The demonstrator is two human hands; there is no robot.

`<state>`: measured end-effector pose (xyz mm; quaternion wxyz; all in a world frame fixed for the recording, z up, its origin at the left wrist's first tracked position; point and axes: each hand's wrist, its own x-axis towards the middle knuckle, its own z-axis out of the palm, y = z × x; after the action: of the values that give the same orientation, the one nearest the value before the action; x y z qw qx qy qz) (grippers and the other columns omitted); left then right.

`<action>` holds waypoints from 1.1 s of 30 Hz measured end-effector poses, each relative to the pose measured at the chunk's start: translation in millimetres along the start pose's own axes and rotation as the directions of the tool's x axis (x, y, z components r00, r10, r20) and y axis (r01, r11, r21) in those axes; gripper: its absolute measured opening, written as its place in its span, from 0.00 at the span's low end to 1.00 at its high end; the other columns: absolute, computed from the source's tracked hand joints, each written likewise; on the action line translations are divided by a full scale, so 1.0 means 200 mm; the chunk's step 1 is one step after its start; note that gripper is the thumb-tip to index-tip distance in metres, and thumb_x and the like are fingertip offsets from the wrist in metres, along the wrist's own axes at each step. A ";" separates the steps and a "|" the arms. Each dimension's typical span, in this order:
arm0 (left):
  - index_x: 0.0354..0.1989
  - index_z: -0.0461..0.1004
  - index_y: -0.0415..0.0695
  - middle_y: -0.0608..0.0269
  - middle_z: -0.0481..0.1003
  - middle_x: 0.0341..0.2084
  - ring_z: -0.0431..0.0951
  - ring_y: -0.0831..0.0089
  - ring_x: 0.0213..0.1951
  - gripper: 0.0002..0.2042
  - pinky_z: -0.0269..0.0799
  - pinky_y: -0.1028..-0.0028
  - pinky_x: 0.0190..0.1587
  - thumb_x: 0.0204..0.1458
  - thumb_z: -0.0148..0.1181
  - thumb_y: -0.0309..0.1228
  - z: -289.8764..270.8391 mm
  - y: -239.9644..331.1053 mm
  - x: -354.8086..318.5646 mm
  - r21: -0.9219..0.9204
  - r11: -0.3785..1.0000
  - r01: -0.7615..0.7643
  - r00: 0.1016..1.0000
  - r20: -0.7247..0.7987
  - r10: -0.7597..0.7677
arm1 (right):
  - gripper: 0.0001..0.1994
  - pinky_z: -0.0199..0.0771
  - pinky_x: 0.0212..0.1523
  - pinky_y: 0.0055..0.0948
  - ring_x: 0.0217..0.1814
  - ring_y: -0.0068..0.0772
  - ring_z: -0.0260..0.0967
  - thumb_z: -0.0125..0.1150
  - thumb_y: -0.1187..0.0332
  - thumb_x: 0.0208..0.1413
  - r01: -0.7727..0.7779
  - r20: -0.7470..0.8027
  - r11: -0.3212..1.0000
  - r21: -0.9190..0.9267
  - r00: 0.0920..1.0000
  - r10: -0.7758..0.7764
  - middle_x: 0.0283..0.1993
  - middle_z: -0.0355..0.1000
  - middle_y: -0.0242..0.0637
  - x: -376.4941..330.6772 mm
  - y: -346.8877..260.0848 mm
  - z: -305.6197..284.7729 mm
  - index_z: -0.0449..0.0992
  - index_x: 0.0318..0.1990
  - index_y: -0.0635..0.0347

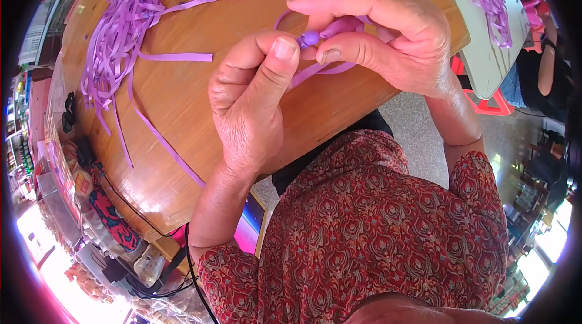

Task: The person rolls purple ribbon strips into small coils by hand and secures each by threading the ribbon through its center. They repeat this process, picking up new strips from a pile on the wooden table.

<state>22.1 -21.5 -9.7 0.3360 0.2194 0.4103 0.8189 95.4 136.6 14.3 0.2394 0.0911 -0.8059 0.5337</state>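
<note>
Both my hands are raised close together over the wooden table, working on a purple ribbon. My left hand is closed, its thumb and forefinger pinching the ribbon beside a small round purple lump, a knot or a bead; I cannot tell which. To its right, my right hand curls round with thumb and fingers on a wider loop of the same ribbon. Part of the ribbon is hidden behind the fingers. One strand runs left from the hands toward a large tangled pile of purple ribbons.
A white table at the right carries another purple ribbon bundle. Beyond it a person sits near a red stool. Black cables and a patterned cloth item lie along the left table edge.
</note>
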 end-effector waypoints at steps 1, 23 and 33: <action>0.35 0.72 0.37 0.62 0.75 0.31 0.74 0.77 0.37 0.07 0.73 0.73 0.44 0.57 0.51 0.28 0.00 0.00 0.00 0.001 1.000 -0.002 1.000 -0.003 0.002 | 0.18 0.72 0.33 0.20 0.34 0.26 0.71 0.63 0.80 0.42 0.084 0.021 0.992 -0.094 0.996 -0.082 0.33 0.72 0.38 0.01 0.01 0.00 0.74 0.45 0.67; 0.31 0.75 0.39 0.63 0.72 0.20 0.69 0.73 0.21 0.08 0.63 0.77 0.24 0.40 0.64 0.19 -0.02 0.02 0.05 0.757 0.397 -0.519 0.826 0.324 0.462 | 0.14 0.68 0.27 0.26 0.28 0.33 0.68 0.66 0.74 0.40 0.210 0.151 0.849 -0.485 0.976 -0.155 0.30 0.69 0.39 -0.01 -0.07 -0.05 0.75 0.37 0.65; 0.27 0.73 0.40 0.63 0.72 0.20 0.69 0.72 0.20 0.09 0.63 0.77 0.21 0.36 0.67 0.20 -0.02 0.01 0.05 0.771 0.319 -0.551 0.799 0.378 0.467 | 0.09 0.66 0.27 0.28 0.28 0.34 0.68 0.62 0.71 0.45 0.156 0.190 0.888 -0.433 0.979 -0.079 0.28 0.69 0.38 -0.01 -0.07 -0.08 0.74 0.35 0.63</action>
<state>12.2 -16.7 -8.3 -0.0748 0.5069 0.6524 0.5585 106.9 144.8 29.5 0.2175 0.1270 -0.9168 0.3100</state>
